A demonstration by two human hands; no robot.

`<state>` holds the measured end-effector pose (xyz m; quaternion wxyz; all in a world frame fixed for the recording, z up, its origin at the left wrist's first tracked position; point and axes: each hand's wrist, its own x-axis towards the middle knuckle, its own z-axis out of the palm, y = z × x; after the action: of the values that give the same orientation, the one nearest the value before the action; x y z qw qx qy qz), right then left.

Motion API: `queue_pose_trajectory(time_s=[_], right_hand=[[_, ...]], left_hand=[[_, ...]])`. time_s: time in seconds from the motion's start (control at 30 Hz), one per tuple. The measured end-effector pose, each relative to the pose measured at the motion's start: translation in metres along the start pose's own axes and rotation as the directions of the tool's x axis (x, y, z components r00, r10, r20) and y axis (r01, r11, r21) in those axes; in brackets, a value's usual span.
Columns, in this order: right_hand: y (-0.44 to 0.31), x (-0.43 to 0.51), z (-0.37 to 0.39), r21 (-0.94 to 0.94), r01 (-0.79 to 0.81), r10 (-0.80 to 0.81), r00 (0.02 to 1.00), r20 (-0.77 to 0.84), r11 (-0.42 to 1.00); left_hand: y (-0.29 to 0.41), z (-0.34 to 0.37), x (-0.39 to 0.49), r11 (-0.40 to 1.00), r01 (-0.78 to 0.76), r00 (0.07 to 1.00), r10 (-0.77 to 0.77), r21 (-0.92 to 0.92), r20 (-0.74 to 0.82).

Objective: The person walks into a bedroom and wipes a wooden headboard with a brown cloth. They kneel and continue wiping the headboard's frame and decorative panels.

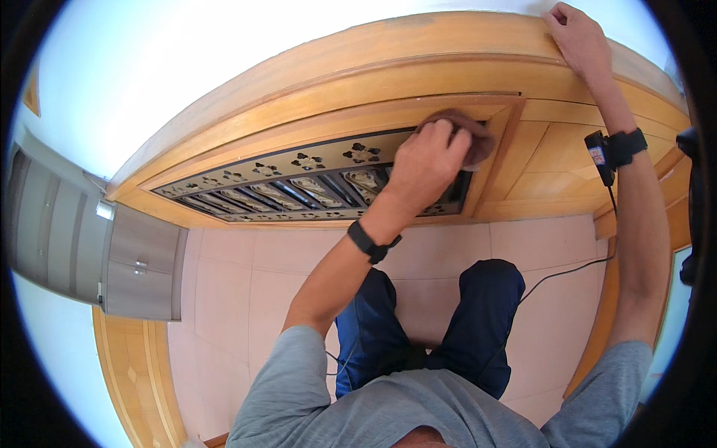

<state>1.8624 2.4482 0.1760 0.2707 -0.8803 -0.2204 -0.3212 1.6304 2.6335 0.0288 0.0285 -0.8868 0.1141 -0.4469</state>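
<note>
My left hand (428, 159) grips a bunched brown cloth (476, 134) and presses it against the upper right corner of an openwork metal grille (313, 190). The grille has flower-shaped cutouts and scrolled panels, and a wooden frame (504, 151) surrounds it. Higher up on the right, my right hand (577, 36) rests with curled fingers at the top edge of the wooden trim (448, 33); part of its fingers is hidden, and no object shows in it. Both wrists wear black straps, the right one with a small black device (599, 158) on it.
A black cable (566, 270) runs from the right wrist device down past my knee. Pink tiles (224, 280) cover the floor around my legs. A grey cabinet (140, 263) stands at the left, with a wooden door or panel (134, 375) below it. More wooden panelling (560, 162) lies right of the grille.
</note>
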Motion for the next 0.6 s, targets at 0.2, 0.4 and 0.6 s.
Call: queue_pose_trajectory(time_s=[0.2,0.4,0.6], right_hand=[[0.001,-0.008,0.004,0.043,0.061,-0.058,0.995,-0.075,0.997],[-0.003,-0.011,0.001,-0.009,0.061,-0.061,0.991,-0.122,0.998],[-0.004,-0.010,-0.001,0.068,0.034,-0.029,0.997,-0.067,0.997]], left_hand=[[-0.025,-0.025,-0.004,0.935,0.344,0.920,-0.318,0.085,-0.230],[-0.013,-0.014,-0.017,0.986,0.143,0.989,-0.146,0.087,0.025],[0.000,0.011,-0.026,0.977,0.117,0.988,-0.132,0.180,0.074]])
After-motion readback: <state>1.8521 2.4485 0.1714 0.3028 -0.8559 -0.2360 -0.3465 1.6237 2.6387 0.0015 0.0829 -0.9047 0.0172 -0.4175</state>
